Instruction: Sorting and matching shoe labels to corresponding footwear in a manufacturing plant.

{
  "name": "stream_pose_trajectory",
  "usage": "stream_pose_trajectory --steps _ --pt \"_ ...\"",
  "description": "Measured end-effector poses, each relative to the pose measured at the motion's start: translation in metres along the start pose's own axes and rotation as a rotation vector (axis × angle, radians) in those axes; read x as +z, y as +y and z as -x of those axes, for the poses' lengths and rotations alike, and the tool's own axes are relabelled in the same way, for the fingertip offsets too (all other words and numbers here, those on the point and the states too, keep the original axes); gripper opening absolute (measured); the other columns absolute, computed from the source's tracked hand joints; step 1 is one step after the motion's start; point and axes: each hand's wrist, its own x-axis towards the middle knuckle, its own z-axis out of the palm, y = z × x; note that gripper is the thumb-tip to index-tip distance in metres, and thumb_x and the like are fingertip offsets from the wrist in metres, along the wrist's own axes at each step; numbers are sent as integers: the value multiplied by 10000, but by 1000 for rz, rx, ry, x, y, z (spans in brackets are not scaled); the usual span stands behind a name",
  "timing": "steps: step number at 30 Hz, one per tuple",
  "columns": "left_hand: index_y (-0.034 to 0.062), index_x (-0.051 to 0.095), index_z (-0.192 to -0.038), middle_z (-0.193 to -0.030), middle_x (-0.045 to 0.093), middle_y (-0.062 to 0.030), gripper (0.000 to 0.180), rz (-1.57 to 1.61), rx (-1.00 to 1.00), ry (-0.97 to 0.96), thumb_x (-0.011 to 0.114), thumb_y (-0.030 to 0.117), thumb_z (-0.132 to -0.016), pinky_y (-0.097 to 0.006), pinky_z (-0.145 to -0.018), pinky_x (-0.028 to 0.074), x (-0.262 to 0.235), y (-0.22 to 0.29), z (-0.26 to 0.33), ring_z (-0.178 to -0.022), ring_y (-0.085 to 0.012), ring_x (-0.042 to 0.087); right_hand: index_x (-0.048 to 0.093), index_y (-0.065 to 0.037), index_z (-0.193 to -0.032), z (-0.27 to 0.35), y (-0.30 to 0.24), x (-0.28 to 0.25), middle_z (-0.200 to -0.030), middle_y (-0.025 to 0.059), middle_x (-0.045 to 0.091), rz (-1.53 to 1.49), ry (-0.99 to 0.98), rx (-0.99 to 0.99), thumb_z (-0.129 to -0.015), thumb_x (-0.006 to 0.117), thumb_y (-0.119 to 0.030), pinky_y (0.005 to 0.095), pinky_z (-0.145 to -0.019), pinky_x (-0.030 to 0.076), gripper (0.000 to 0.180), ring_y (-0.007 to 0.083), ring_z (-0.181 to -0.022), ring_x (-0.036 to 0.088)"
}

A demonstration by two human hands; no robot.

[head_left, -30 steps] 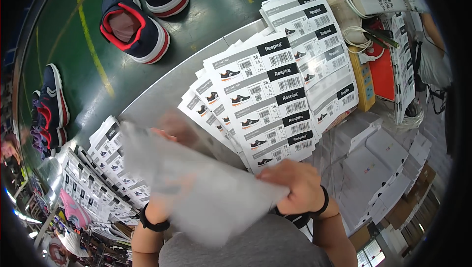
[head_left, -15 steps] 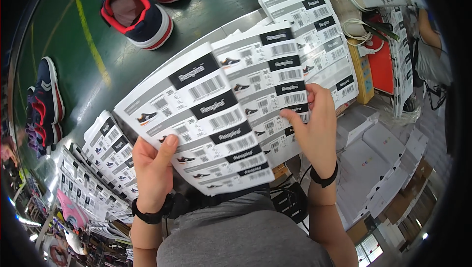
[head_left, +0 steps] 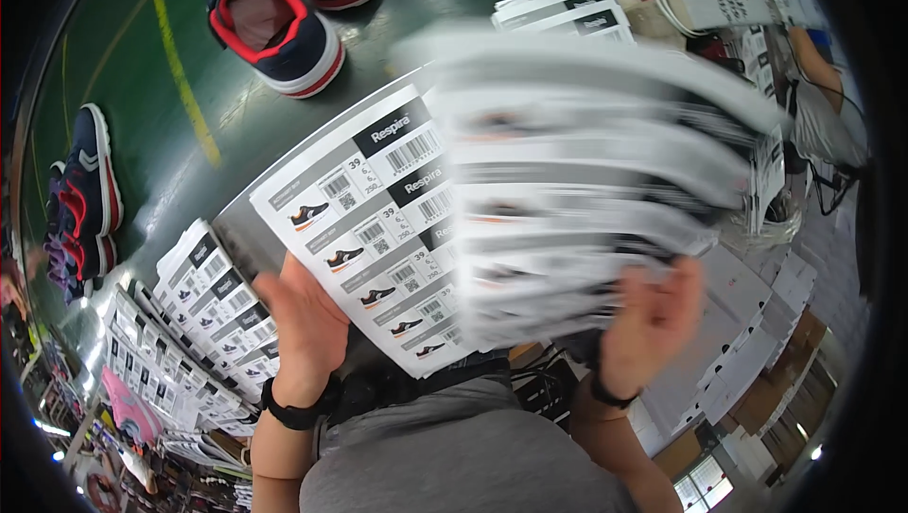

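Observation:
A stack of white label sheets (head_left: 345, 253), printed with shoe pictures and barcodes, lies tilted before my body. My left hand (head_left: 309, 333) is at its left edge, thumb stretched away from the paper; its fingers go behind the stack, partly hidden. To the right, more label sheets (head_left: 558, 191) are smeared by motion as they swing. My right hand (head_left: 653, 329), also blurred, is closed at their lower right edge.
Dark blue and red shoes (head_left: 284, 31) stand on the green table (head_left: 180, 59). Several label stacks (head_left: 208, 291) lean at the left; another label pile (head_left: 558, 12) sits at the back right. White boxes (head_left: 719, 324) are at the lower right.
My right hand has moved right and down, swinging sheets over to the right. My left thumb has lifted off the sheet it pressed, and a different top sheet shows at the left.

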Motion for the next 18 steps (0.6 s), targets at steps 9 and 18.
stream_pose_trajectory --steps 9,18 --pt "-29 450 -1313 -1256 595 -133 428 -417 91 126 596 102 -933 -322 -986 430 -23 -6 -4 -1124 -193 584 587 18 -1125 -32 16 12 -1173 184 578 366 -355 -214 -825 711 -112 416 -871 450 350 356 -1008 559" --pt "-33 429 -1335 -1264 593 -130 424 -464 153 161 553 88 -948 -327 -980 441 -21 1 -1 -1123 -191 591 598 -25 -1169 -43 61 10 -1211 178 570 767 -288 -391 -807 731 -168 447 -896 456 410 359 -1089 538"
